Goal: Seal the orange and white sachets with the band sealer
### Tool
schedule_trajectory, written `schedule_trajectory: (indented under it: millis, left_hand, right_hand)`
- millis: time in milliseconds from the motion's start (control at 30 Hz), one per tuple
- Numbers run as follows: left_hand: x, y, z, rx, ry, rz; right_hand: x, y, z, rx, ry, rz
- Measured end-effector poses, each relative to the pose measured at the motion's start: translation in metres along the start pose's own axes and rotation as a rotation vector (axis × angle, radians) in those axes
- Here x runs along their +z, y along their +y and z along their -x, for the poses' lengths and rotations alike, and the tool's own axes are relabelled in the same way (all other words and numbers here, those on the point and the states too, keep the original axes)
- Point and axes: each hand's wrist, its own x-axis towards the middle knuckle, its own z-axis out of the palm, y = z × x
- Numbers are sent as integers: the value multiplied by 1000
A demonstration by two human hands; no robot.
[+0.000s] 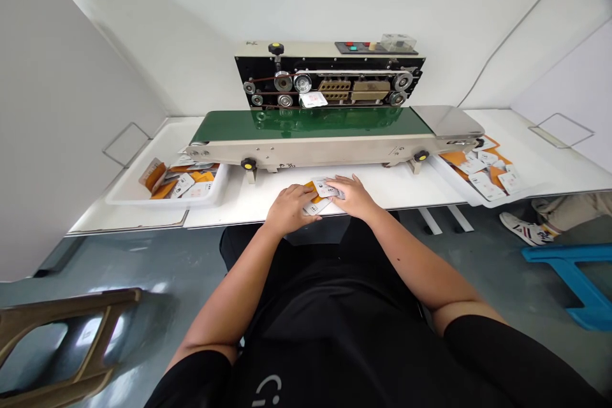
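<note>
Several small white and orange packets (316, 206) with black print are bunched between my hands at the table's front edge. My left hand (289, 209) is closed on their left side, fingers over the top and thumb at the near edge. From the right, my right hand (354, 196) grips a white packet (327, 189) at the top of the bunch. Both palms face down, so part of the packets is hidden. Just beyond stands a band sealer (329, 64) with a green conveyor belt (306, 124). A single white packet (313, 99) sits in the sealer's rollers.
White bins with loose packets stand at left (162, 202) and right (497, 202). Black knobs (248, 164) jut from the conveyor's front. A brown stool (102, 344) and a blue stool (574, 268) are on the floor. Another person's shoe (526, 229) shows at right.
</note>
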Motion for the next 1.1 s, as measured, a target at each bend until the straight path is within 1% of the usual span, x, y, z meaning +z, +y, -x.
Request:
schedule_trajectory:
  millis: [67, 133, 233, 300, 400, 433, 500, 567, 600, 633, 700, 733, 767, 833, 867, 933, 1000, 1033, 1067, 1100]
  left_hand:
    - [-1, 1, 0, 0, -7, -28]
    - [-1, 2, 0, -1, -10, -45]
    - [-1, 2, 0, -1, -4, -50]
    - [-1, 2, 0, -1, -1, -50]
    - [-1, 2, 0, -4, -8, -50]
    - [-2, 2, 0, -4, -12, -49]
    - [-2, 3, 0, -4, -14, -53]
    - [-3, 3, 0, -4, -16, -61]
    - [-3, 3, 0, -4, -17, -66]
    - [-3, 3, 0, -5, -18, -71]
    - [-2, 2, 0, -6, -19, -78]
    - [-2, 1, 0, -6, -18, -81]
    - [-1, 1, 0, -6, -18, -83]
    - [-1, 0, 0, -6, -18, -82]
    - [-2, 0, 0, -7, -17, -80]
    - [-3, 1, 0, -6, -17, -77]
    - [-5, 1, 0, -7, -20, -81]
    - [-5, 2, 0, -7, -22, -84]
    - [-6, 2, 0, -7, -25, -88]
    - [-6, 3, 0, -6, -27, -91]
  right_hand:
    - [2, 1, -2, 6, 77, 3]
    - [3, 3, -4, 17, 184, -30]
    - [1, 7, -6, 64, 367, -148]
    - [-1, 7, -7, 131, 479, -247]
    - [-5, 1, -8, 242, 554, -490]
    - [-7, -1, -10, 250, 562, -601]
    - [-19, -3, -16, 206, 600, -804]
    - [-43, 7, -30, 132, 686, -898]
    - [-60, 18, -39, 101, 740, -890]
    - [-81, 33, -50, 81, 801, -850]
    - [-128, 71, -74, 79, 922, -702]
    - [-152, 91, -85, 105, 984, -605]
    - [-176, 110, -96, 168, 1031, -514]
    - [-214, 139, -113, 361, 1074, -363]
    - [-227, 148, -120, 466, 1070, -310]
    - [-241, 156, -132, 642, 1020, -259]
    - [-242, 155, -144, 735, 914, -279]
    - [-240, 155, -150, 761, 855, -309]
    - [-238, 155, -156, 755, 803, -323]
    - [-236, 156, -161, 675, 765, -281]
